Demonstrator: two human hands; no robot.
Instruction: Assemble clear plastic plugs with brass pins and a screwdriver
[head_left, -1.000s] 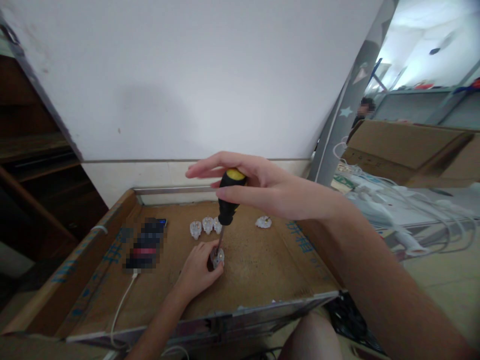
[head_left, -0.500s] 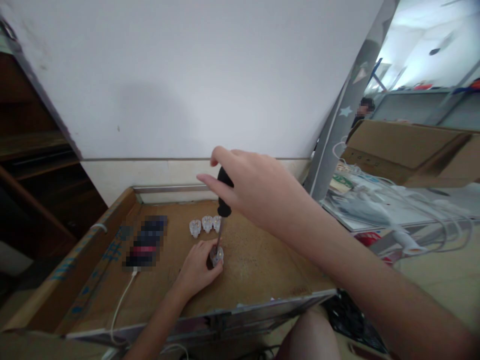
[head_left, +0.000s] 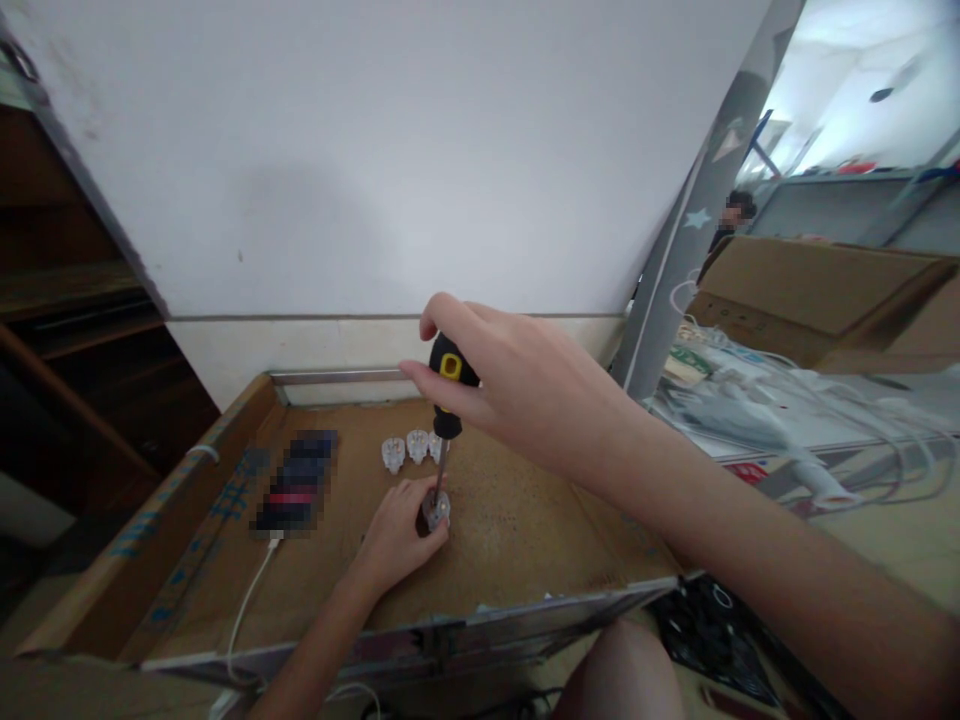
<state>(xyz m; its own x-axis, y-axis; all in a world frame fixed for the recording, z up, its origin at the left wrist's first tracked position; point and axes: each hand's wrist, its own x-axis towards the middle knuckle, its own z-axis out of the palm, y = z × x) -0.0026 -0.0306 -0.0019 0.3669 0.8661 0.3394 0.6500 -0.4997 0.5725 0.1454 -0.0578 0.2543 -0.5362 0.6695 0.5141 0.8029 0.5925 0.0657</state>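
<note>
My right hand point(head_left: 487, 365) is closed round the black and yellow handle of a screwdriver point(head_left: 448, 400), which stands nearly upright. Its metal shaft runs down to a clear plastic plug-like piece point(head_left: 437, 512) on the cardboard. Pinched between thumb and fingers, that piece is held against the surface by my left hand point(head_left: 401, 530). The screw under the tip is too small to make out. Just behind, three similar clear pieces point(head_left: 393, 454) sit in a row, the rightmost partly hidden by the screwdriver.
A phone point(head_left: 296, 485), blurred out, lies at left with a white cable point(head_left: 244, 610). The cardboard work surface point(head_left: 517, 540) has a raised left edge and a wall behind. At right, white cables and an open carton point(head_left: 795, 290) crowd another table; a person point(head_left: 731, 215) is beyond.
The screwdriver handle has turned, so its yellow part now shows. My right hand's fingers have shifted slightly round it. My left hand keeps its hold on the clear piece.
</note>
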